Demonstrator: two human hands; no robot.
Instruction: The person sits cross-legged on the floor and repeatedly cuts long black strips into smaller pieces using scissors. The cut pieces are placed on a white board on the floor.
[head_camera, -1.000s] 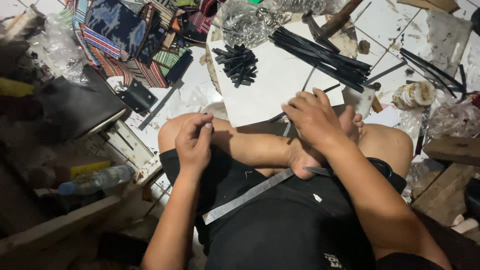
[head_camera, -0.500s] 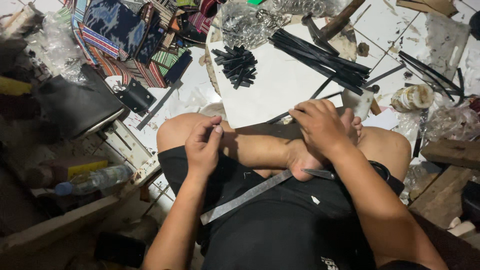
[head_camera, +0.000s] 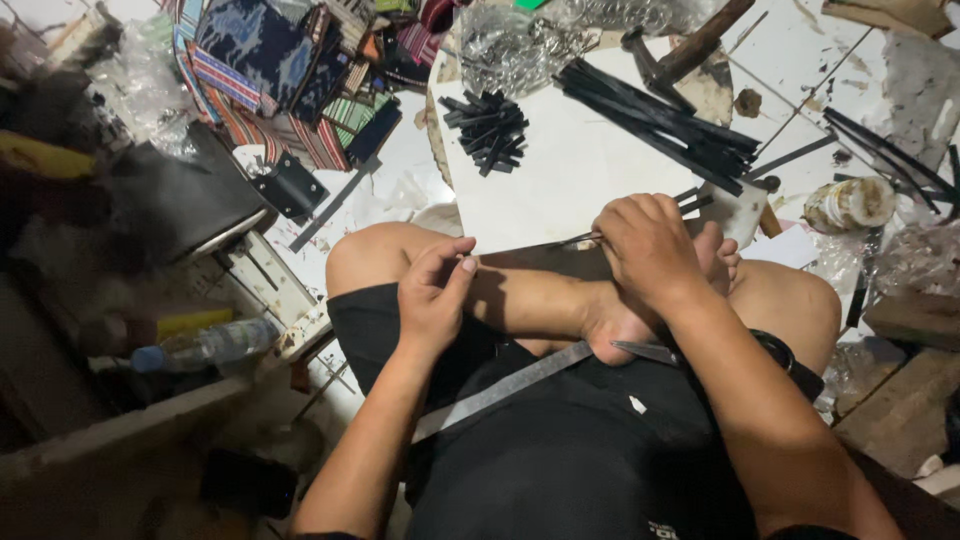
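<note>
I sit cross-legged on the floor. My left hand (head_camera: 432, 290) pinches the near end of a thin dark strip (head_camera: 540, 245) lying across my knee. My right hand (head_camera: 648, 245) is closed over the strip's other end, close to my foot. A long metal ruler (head_camera: 500, 390) lies slanted across my lap on the black shorts. Scissors (head_camera: 650, 352) rest under my right forearm. In front of my legs is a white board (head_camera: 570, 170) with a small pile of short black pieces (head_camera: 487, 128) and a bundle of long black strips (head_camera: 660, 115).
Folded patterned woven fabrics (head_camera: 270, 70) lie at the upper left. A hammer (head_camera: 685, 50) rests at the board's far edge. A roll of tape (head_camera: 850, 203) sits at the right, wooden blocks (head_camera: 905, 400) at the lower right, a plastic bottle (head_camera: 205, 345) at the left.
My left hand has moved from my knee toward the board and taken the strip's end between its fingers. My right hand has stayed put on the other end.
</note>
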